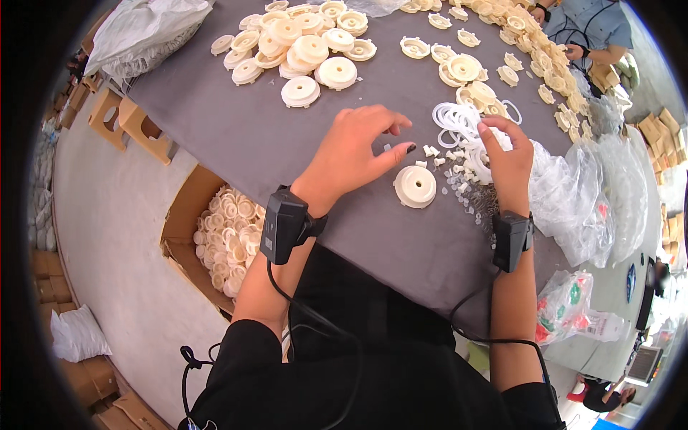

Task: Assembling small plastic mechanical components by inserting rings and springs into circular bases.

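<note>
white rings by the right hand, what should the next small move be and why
Probably pinch one of the white rings with the right hand and draw it free: the thumb and fingertips are at the pile, though whether they grip one is unclear. The left hand looks empty, near the lone cream disc.

The table (pixel 251 129) is finished smooth and matt; on it, cream discs (pixel 302 51) and white rings (pixel 464 120) are made of smooth plastic; beside it, a box (pixel 186 208) is formed of matt cardboard.
</note>
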The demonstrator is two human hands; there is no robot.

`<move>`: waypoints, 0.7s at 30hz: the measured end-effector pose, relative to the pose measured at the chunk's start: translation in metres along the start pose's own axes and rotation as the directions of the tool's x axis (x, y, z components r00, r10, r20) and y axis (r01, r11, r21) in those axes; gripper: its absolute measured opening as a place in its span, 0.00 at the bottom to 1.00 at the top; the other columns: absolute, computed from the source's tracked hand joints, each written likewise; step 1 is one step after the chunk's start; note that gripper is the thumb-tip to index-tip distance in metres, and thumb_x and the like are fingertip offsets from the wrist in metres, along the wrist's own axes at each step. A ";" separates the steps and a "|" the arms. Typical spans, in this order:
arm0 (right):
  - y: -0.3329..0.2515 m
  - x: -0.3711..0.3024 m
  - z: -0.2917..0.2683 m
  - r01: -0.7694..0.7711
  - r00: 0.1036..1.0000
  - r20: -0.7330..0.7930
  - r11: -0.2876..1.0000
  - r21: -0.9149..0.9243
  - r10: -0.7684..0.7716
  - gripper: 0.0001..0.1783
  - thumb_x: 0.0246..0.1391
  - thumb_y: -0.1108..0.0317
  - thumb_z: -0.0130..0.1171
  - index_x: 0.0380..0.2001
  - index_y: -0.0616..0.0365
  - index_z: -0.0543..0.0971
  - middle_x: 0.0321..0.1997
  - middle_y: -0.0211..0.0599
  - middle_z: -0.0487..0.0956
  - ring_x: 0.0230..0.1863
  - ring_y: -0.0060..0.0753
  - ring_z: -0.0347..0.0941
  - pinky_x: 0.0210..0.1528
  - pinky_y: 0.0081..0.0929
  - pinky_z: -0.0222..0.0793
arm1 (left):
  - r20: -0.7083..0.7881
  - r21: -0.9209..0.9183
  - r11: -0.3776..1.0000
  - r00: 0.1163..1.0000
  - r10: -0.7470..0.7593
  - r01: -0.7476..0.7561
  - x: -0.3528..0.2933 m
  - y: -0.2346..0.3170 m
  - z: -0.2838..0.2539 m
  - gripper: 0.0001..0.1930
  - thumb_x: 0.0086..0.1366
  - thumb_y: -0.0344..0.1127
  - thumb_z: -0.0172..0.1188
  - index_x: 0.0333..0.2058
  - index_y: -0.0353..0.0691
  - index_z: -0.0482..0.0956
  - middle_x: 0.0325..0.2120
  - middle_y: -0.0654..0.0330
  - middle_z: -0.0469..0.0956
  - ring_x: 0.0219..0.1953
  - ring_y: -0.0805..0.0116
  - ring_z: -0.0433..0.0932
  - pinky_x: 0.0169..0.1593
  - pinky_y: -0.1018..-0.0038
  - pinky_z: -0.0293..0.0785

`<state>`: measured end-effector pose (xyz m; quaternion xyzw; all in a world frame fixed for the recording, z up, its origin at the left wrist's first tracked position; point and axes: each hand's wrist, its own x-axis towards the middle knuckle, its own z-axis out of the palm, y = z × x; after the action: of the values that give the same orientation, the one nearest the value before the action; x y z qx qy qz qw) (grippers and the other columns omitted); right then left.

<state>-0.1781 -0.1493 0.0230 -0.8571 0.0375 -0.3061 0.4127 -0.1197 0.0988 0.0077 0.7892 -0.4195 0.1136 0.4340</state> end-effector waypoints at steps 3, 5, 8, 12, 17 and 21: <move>-0.010 -0.001 0.000 -0.083 0.996 -0.031 0.995 0.058 0.084 0.08 0.51 0.69 0.63 0.33 0.62 0.81 0.35 0.33 0.81 0.39 0.26 0.75 0.46 0.25 0.67 | -0.065 -0.028 1.000 0.998 -0.004 0.003 0.000 0.002 -0.002 0.16 0.55 0.35 0.64 0.42 0.38 0.76 0.30 0.60 0.77 0.33 0.63 0.76 0.40 0.69 0.70; -0.005 -0.001 0.002 -0.155 0.986 -0.025 0.970 0.186 0.162 0.08 0.52 0.69 0.63 0.34 0.63 0.80 0.35 0.33 0.81 0.38 0.24 0.75 0.45 0.22 0.67 | -0.056 -0.148 0.983 0.991 -0.122 0.112 0.003 0.009 -0.003 0.17 0.57 0.34 0.63 0.45 0.38 0.76 0.31 0.59 0.77 0.35 0.66 0.77 0.39 0.71 0.71; -0.003 0.003 0.005 -0.246 0.965 0.000 0.906 0.345 0.262 0.08 0.53 0.71 0.62 0.35 0.64 0.79 0.36 0.33 0.81 0.38 0.21 0.75 0.44 0.19 0.68 | -0.095 -0.211 0.962 0.976 -0.195 0.171 0.004 0.010 0.003 0.18 0.59 0.34 0.62 0.48 0.40 0.75 0.34 0.58 0.78 0.37 0.67 0.78 0.38 0.74 0.72; -0.008 0.000 0.008 -0.268 0.962 0.081 0.853 0.448 0.260 0.08 0.55 0.74 0.60 0.37 0.66 0.77 0.37 0.37 0.81 0.40 0.23 0.76 0.44 0.17 0.69 | -0.048 -0.301 0.894 0.931 -0.361 0.331 0.021 0.038 0.020 0.19 0.60 0.34 0.59 0.51 0.40 0.73 0.37 0.57 0.79 0.37 0.65 0.78 0.37 0.73 0.74; -0.016 -0.005 0.013 -0.226 0.973 0.154 0.839 0.495 0.172 0.09 0.57 0.73 0.57 0.39 0.67 0.77 0.37 0.38 0.81 0.41 0.23 0.76 0.45 0.18 0.69 | -0.094 -0.323 0.911 0.949 -0.302 0.258 0.041 0.040 0.048 0.17 0.61 0.32 0.58 0.49 0.38 0.75 0.34 0.53 0.80 0.33 0.65 0.80 0.38 0.71 0.76; -0.013 -0.004 0.012 -0.234 0.972 0.134 0.840 0.489 0.193 0.11 0.60 0.69 0.55 0.39 0.66 0.77 0.38 0.38 0.81 0.38 0.21 0.75 0.44 0.16 0.68 | -0.122 -0.342 0.896 0.932 -0.343 0.285 0.039 0.030 0.049 0.12 0.61 0.31 0.57 0.44 0.37 0.78 0.31 0.53 0.81 0.33 0.65 0.81 0.37 0.72 0.76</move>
<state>-0.1768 -0.1312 0.0247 -0.7221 0.0354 -0.2232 0.6538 -0.1270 0.0304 0.0169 0.7527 -0.2583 0.0433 0.6040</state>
